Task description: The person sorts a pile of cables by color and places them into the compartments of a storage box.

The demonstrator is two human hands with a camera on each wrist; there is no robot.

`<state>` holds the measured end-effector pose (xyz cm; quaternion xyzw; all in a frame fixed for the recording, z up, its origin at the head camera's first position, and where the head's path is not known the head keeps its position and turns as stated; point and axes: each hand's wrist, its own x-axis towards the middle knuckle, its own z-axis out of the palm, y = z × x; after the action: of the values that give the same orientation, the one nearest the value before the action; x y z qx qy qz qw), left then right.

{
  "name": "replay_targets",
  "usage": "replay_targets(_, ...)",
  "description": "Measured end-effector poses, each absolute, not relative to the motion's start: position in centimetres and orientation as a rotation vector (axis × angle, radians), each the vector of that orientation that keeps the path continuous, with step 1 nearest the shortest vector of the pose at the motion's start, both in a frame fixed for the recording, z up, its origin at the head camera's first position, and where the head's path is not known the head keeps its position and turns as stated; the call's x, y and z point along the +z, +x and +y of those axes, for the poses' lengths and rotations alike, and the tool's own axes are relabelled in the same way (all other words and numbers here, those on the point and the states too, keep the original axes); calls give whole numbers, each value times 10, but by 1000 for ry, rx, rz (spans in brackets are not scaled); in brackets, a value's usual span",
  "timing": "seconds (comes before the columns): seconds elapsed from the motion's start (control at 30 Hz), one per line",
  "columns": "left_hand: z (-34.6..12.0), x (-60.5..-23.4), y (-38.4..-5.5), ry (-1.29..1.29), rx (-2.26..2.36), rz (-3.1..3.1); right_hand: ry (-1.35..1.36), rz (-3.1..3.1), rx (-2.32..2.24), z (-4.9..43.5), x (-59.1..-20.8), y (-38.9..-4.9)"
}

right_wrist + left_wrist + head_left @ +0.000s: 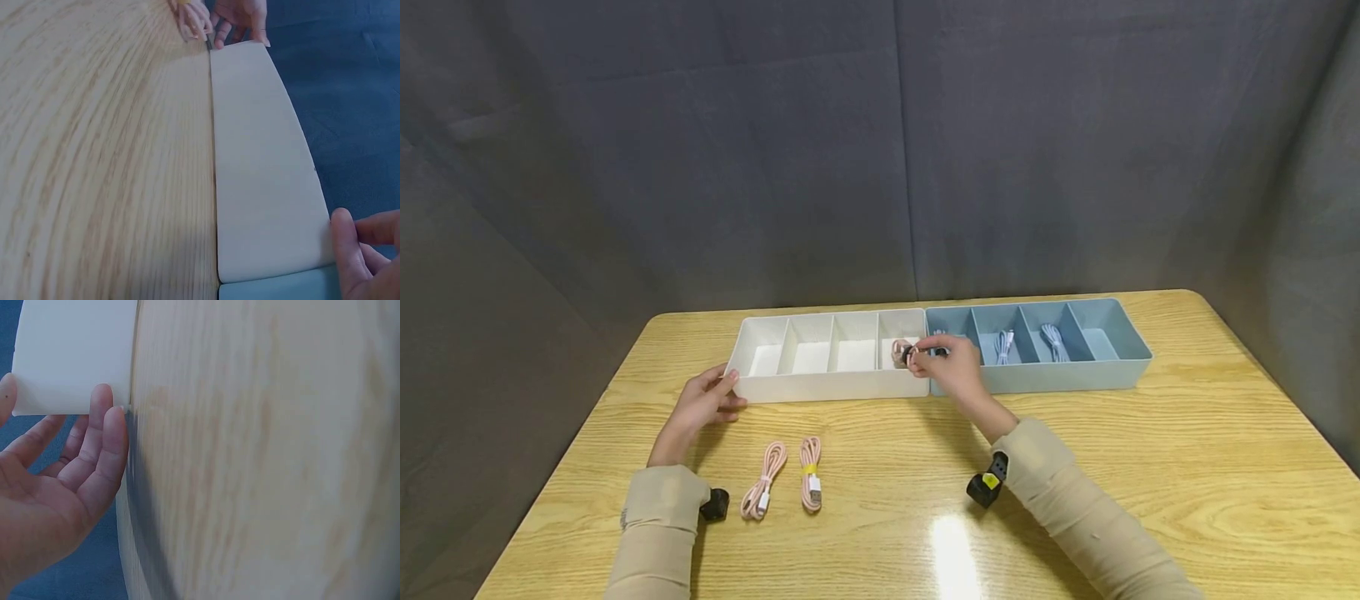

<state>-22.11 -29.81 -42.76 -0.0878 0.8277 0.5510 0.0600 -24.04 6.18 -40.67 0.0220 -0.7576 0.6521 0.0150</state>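
My right hand (pixel 953 364) pinches a coiled pink cable (pixel 897 352) with a dark band, inside the rightmost compartment of a white divided organizer (pixel 831 387). In the right wrist view the cable is hidden behind the organizer's front wall, with the thumb at its top edge. At the organizer's left end rests my left hand (pixel 702 402). The left wrist view shows its fingers loosely bent against the end wall, the thumb by the upper edge. Two more coiled pink cables, one plain (pixel 765 482) and one with a yellow band (pixel 810 473), lie on the table before the organizer.
A blue divided organizer (pixel 1060 377) abuts the white one on the right. Coiled light-blue cables (pixel 1003 347) sit in several of its compartments, the leftmost partly behind my right hand. Dark grey curtains (pixel 790 167) hang behind the wooden table (pixel 880 533).
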Motion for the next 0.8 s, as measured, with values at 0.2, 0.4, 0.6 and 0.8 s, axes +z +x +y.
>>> replay_targets(0.2,-300,-434,-223,-287,1695,2494,124,-2361,1851,58,-407,-241)
replay_targets(0.4,-301,-430,-222,-257,1681,2496,164,-2463,1890,61,-400,-240)
replay_targets(0.6,-300,-424,-221,-268,1650,2492,176,-2413,2177,65,-392,-236)
replay_targets(0.8,-300,-428,-222,-268,1661,2496,133,-2234,2305,70,-398,-235)
